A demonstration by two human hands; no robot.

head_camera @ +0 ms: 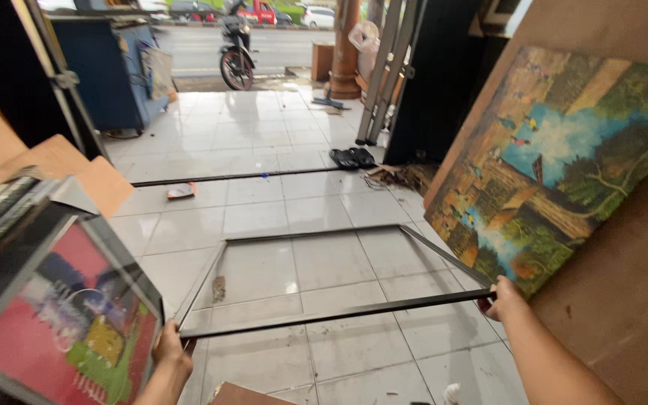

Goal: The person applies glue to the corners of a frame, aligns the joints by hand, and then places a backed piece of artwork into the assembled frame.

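Note:
A large empty rectangular frame (pixel 324 234) of thin dark metal bars hangs low over the white tiled floor, tilted away from me. My left hand (pixel 168 346) is closed on its near left corner. My right hand (pixel 501 294) grips its near right corner, next to a landscape painting (pixel 556 157) that leans against a brown board on the right.
A framed red and green picture (pixel 69 322) leans at the lower left beside stacked frames and cardboard. Black sandals (pixel 352 157) lie by the doorway. A motorcycle (pixel 235 52) stands at the open shopfront, and a blue cabinet (pixel 114 67) is at the back left.

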